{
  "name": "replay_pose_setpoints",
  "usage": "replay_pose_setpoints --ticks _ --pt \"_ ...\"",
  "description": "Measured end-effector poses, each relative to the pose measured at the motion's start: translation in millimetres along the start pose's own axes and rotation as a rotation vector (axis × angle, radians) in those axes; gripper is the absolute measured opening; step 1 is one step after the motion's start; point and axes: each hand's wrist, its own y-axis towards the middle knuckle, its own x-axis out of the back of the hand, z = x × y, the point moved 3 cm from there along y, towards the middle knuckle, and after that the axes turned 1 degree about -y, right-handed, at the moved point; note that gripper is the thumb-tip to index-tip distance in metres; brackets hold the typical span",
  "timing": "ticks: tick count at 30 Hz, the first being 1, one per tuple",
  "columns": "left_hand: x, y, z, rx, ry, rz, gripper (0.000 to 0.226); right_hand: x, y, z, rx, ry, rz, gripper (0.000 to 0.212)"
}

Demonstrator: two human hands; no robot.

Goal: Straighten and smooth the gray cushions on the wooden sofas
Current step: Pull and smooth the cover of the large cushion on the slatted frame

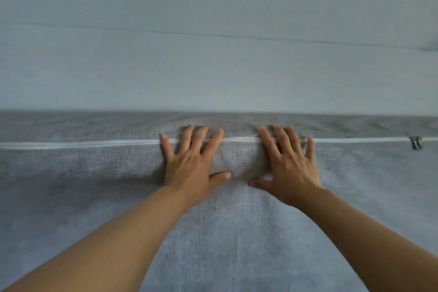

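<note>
Across the near gray cushion (94, 197), which fills the lower half of the view, both palms are down flat. Left hand (189, 163) has its fingers spread and straight, tips lapping over the white zipper line (71, 144), gripping nothing. Just beside it, the right hand (290, 168) mirrors that, fingers fanned across the same seam, thumbs nearly meeting. Farther right, the metal zipper pull (416, 142) hangs near the cushion's right edge. Looks like the smoothing step is under way; next calls for sweeping both palms apart along the seam toward the edges.
</note>
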Motion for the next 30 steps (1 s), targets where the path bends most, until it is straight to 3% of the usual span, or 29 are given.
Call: replay_pose_setpoints --ticks 3,7,13,19,23,30 --pt "-4.8 12.8 1.0 -0.007 0.007 0.004 0.094 3.7 19.9 -14.5 0.001 0.022 0.033 0.124" --pt "-3.5 21.2 -0.3 -0.029 0.007 -0.037 0.096 6.2 32.6 -25.1 0.079 0.061 0.011 0.117" --pt "4.8 37.1 -11.8 -0.058 0.065 -0.18 0.088 -4.9 25.6 -69.6 -0.098 0.128 -0.248 0.09" --pt "-8.0 41.7 -45.9 0.019 -0.029 -0.414 0.062 -18.1 30.3 -77.4 -0.018 0.147 -0.427 0.08" --pt "-7.3 53.9 -73.0 -0.019 -0.059 -0.44 0.05 -17.9 30.9 -105.2 0.052 0.157 -0.509 0.07" --pt "-7.5 70.8 -76.4 -0.126 -0.092 -0.469 0.048 -23.4 45.1 -112.5 0.092 0.081 -0.571 0.052"
